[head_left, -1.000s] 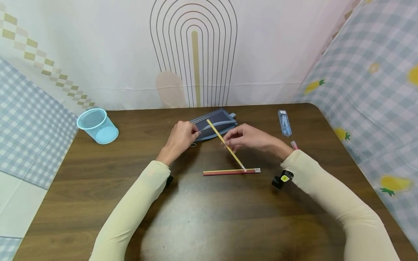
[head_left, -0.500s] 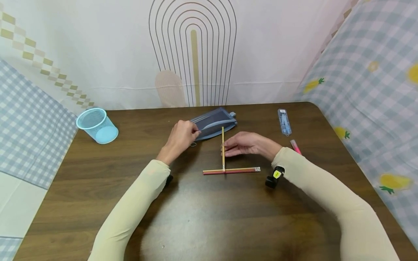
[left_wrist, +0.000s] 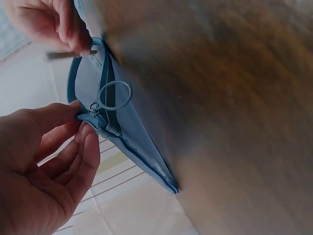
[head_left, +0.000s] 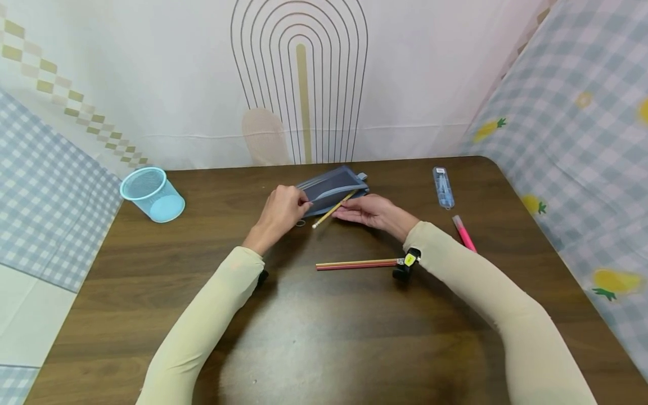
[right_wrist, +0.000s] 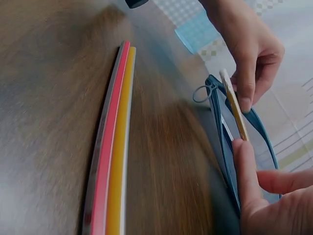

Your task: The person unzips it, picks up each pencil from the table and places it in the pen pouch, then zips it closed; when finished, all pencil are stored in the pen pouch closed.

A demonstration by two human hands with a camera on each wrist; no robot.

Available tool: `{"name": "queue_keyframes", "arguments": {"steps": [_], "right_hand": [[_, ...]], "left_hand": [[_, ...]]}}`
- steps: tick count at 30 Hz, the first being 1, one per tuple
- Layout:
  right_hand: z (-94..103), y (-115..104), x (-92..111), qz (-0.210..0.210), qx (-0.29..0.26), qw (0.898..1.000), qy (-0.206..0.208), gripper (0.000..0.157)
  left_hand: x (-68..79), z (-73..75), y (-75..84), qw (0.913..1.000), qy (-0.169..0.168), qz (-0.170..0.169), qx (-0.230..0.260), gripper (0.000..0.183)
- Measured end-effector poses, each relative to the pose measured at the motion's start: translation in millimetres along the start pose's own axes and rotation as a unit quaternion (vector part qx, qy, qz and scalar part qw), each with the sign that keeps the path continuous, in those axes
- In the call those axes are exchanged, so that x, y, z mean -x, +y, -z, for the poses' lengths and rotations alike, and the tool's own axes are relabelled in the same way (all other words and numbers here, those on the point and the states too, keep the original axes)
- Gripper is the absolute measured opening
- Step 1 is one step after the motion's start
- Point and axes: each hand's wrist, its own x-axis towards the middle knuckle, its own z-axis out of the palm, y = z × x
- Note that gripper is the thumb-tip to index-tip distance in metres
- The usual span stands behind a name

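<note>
Blue mesh zip pouch (head_left: 331,183): unzipped, mouth gaping. Slim yellow pencil (head_left: 326,216): slanted at that opening, pale end outside.

there's the pouch (head_left: 334,183) at the back of the table (head_left: 324,337), pencils (head_left: 356,264) lying before it, cup (head_left: 154,197) away left, case (head_left: 443,189) away right, marker (head_left: 464,234) just in front of the case!

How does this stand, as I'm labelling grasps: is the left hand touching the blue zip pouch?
Touching. The left wrist view shows the left hand pinching the blue zip pouch by its edge, with no gap.
</note>
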Motion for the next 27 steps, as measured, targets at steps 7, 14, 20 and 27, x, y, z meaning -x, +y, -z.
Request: {"name": "queue_keyframes", "arguments": {"steps": [7,14,20,27], "right_hand": [[-12.6,2,-10,0.036,-0.027,0.998,0.034,0.033],[-24.4,7,-14,0.073,-0.022,0.994,0.081,0.04],[-28.8,12,-18,0.085,-0.014,0.992,0.096,0.041],[-31.0,13,-22,0.099,0.0,0.99,0.102,0.04]], "left_hand": [[-0.5,1.6,1.2,1.0,-0.004,0.002,0.002,0.015],[0.6,0.5,1.1,1.0,-0.001,0.006,0.007,0.015],[3.3,-1.3,1.3,0.9999,-0.005,0.01,0.007,0.015],[2.2,-2.4,2.6,1.0,-0.001,0.006,0.006,0.014]]}}
